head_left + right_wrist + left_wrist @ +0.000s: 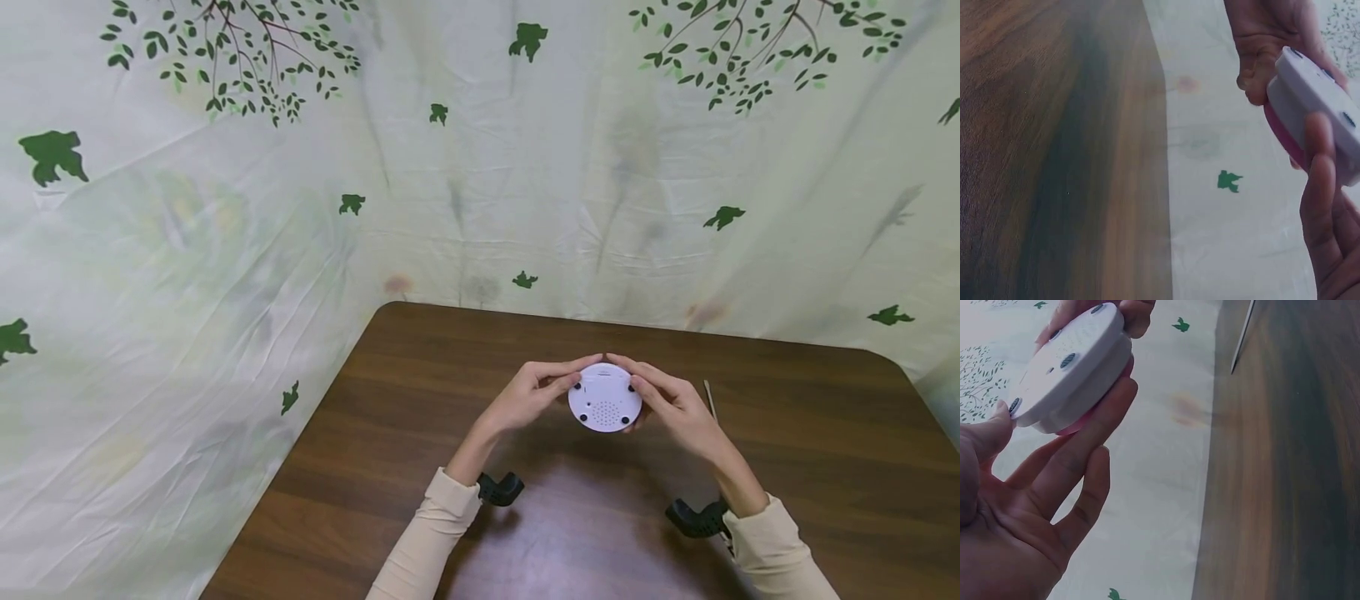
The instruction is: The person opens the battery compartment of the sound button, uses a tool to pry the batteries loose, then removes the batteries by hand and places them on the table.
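Observation:
A round white device with a cluster of small speaker-like holes and dark rubber feet is held up above the table, its footed underside facing the head camera. My left hand pinches its left edge between thumb and fingers. On the opposite edge, my right hand grips it the same way, with the thumb on the footed face. In the left wrist view the device shows a stepped white side and a pink layer beneath. Pink also shows along the device in the right wrist view. Its pink face is mostly hidden.
A thin metal rod lies on the brown wooden table, partly hidden behind the right hand. Beyond the table's far and left edges hangs a pale cloth printed with leaves. Black camera mounts sit at both wrists.

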A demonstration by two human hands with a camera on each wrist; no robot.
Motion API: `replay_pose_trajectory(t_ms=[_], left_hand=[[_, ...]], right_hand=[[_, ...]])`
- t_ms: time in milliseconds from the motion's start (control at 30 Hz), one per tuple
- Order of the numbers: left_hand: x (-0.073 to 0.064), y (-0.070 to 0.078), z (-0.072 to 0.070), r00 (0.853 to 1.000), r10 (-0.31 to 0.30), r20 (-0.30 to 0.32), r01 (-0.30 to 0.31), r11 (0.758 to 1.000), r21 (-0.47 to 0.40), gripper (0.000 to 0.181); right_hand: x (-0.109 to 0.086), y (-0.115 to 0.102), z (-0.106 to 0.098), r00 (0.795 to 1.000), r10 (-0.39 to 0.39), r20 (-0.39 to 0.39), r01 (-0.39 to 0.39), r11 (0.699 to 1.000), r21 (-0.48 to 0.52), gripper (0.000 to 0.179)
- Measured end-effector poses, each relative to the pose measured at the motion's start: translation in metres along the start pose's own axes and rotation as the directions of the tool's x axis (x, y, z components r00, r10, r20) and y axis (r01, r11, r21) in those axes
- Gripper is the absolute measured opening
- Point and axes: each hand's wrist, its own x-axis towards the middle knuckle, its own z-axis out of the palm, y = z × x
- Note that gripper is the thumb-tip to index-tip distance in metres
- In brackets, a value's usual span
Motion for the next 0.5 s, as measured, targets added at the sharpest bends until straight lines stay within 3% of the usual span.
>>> replay_pose_trajectory(t_ms=[300, 500], left_hand=[[-0.0024, -0.0017, -0.0018, 1.000, -0.010, 0.018, 0.011, 0.998, -0.061, 0.042], [-0.0041, -0.0014, -0.0036, 0.996, -0.023, 0.089, 0.030, 0.996, -0.086, 0.046]], right_hand=[[-0.0015, -0.0024, -0.0025, 0.998, 0.042, 0.053, -0.050, 0.986, 0.162, 0.043], [-0.0031, -0.0015, -0.0042, 0.992, 0.099, 0.083, -0.117, 0.960, 0.255, 0.044]])
